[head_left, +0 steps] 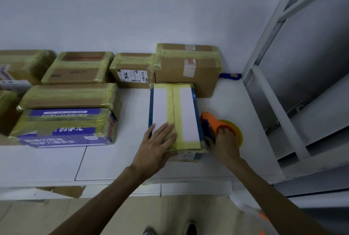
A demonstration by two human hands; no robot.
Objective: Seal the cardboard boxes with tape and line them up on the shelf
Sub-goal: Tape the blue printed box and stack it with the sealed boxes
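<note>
A white box with blue edges lies on the white shelf, yellowish tape running down its middle seam and along its near edge. My left hand lies flat with straight fingers on the box's near left top. My right hand grips an orange tape dispenser with a yellow tape roll, held against the box's right near corner.
Several taped cardboard boxes stand along the wall: a tall brown box, a labelled box, a purple printed box at left. A blue object lies behind. A metal frame rises at right.
</note>
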